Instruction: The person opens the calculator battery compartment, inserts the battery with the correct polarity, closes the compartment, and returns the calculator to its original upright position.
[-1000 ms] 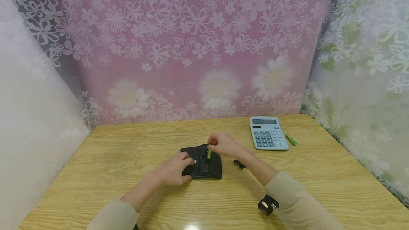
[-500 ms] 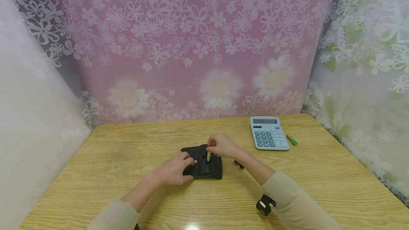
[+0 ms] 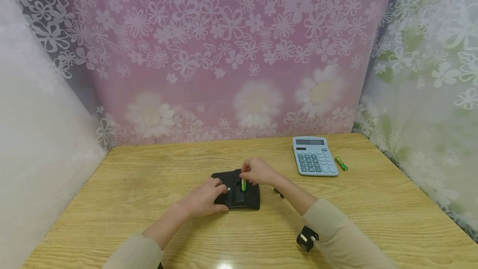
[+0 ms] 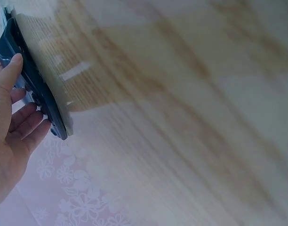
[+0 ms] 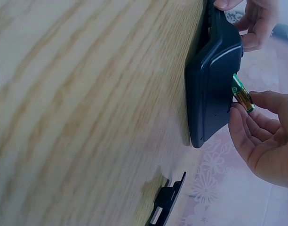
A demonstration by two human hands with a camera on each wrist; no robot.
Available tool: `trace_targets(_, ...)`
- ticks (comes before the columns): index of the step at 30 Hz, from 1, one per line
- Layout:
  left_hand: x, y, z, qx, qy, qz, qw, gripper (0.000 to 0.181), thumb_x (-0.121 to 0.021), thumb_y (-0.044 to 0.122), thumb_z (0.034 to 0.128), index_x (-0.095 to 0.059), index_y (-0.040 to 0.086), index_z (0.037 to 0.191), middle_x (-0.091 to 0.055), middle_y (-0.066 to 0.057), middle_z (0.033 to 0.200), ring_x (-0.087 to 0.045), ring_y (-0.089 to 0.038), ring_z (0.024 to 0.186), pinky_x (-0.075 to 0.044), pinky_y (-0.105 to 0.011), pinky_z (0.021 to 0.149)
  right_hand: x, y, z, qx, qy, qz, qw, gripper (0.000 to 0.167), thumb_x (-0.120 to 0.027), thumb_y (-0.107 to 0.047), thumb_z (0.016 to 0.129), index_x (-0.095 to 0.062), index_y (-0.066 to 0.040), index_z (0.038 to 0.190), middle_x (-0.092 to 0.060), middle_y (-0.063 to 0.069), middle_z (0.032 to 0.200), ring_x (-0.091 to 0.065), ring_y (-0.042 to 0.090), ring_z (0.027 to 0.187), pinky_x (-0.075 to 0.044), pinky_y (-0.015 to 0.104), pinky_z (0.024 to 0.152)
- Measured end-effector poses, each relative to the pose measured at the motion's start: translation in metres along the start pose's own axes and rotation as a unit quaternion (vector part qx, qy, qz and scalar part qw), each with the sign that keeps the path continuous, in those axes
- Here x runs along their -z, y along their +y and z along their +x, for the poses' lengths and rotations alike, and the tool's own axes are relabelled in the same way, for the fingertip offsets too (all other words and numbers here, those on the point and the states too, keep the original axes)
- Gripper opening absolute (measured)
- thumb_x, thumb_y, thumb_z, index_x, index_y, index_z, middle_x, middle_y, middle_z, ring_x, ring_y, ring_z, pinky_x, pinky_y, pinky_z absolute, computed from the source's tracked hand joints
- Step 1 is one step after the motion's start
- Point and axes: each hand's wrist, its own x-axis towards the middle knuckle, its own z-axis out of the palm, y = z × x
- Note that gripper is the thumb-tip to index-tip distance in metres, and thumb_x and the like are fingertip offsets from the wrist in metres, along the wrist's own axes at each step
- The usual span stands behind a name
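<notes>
A black calculator-like device [image 3: 253,200] lies back side up on the table, its battery compartment facing me. My left hand [image 3: 203,198] grips its left part; in the left wrist view the thumb and fingers [image 4: 28,125] take it from opposite edges. With thumb and fingertips, my right hand [image 3: 259,171] pinches a small green and gold battery [image 5: 243,94]. The battery slants, its lower end at the compartment and its upper end raised between the fingers. To the right lies the small black battery cover [image 5: 166,201], partly behind the right forearm in the head view.
Toward the back right stands a light blue calculator [image 3: 315,157], with another green battery [image 3: 341,163] beside it. The wooden table [image 3: 168,161] meets a pink flowered curtain [image 3: 224,74] behind, with pale curtains at both sides.
My right hand has shifted slightly left, and the battery's lower end has come toward me at the compartment. My left hand and the device have stayed nearly still.
</notes>
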Motion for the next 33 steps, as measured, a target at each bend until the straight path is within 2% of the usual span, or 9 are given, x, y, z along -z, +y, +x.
trace_targets(9, -0.0003, 0.0006, 0.0, -0.006, 0.006, 0.02, 0.9998, 0.04, -0.069, 0.04, 0.0814, -0.061, 0.011, 0.108, -0.051, 0.001, 0.099, -0.05, -0.012, 0.089, -0.046, -0.027, 0.078, 0.0001, 0.0008, 0.0038, -0.019, -0.004, -0.015, 0.9997, 0.013, -0.055, -0.007, 0.093, -0.064, -0.002, 0.086, -0.055, 0.004, 0.063, -0.056, 0.016, 0.055, -0.05, 0.027, 0.053)
trace_targets(18, 0.0007, 0.0018, 0.0, -0.007, 0.014, 0.014, 0.9998, 0.039, -0.071, 0.036, 0.0807, -0.062, 0.009, 0.107, -0.052, 0.0, 0.098, -0.05, -0.014, 0.09, -0.046, -0.028, 0.077, -0.0007, -0.0006, 0.0057, -0.042, 0.014, -0.008, 0.999, 0.012, -0.06, -0.007, 0.089, -0.064, -0.003, 0.079, -0.056, 0.004, 0.063, -0.058, 0.017, 0.056, -0.05, 0.028, 0.053)
trace_targets(26, 0.0005, 0.0037, 0.0001, 0.008, 0.012, 0.009, 0.9999, 0.04, -0.071, 0.036, 0.0811, -0.062, 0.009, 0.109, -0.052, -0.001, 0.101, -0.049, -0.016, 0.092, -0.045, -0.03, 0.079, -0.0013, 0.0049, 0.004, -0.01, 0.014, -0.006, 0.9998, 0.008, -0.062, -0.004, 0.087, -0.064, -0.002, 0.08, -0.058, 0.003, 0.065, -0.056, 0.014, 0.056, -0.05, 0.026, 0.053)
trace_targets(33, -0.0012, 0.0027, 0.001, 0.004, 0.016, 0.013, 0.9998, 0.041, -0.072, 0.037, 0.0806, -0.062, 0.008, 0.109, -0.053, -0.002, 0.101, -0.05, -0.017, 0.093, -0.045, -0.031, 0.08, -0.0035, 0.0069, 0.004, -0.017, 0.022, -0.009, 0.9996, 0.009, -0.063, -0.004, 0.087, -0.064, -0.003, 0.078, -0.058, 0.004, 0.064, -0.057, 0.014, 0.057, -0.05, 0.025, 0.053)
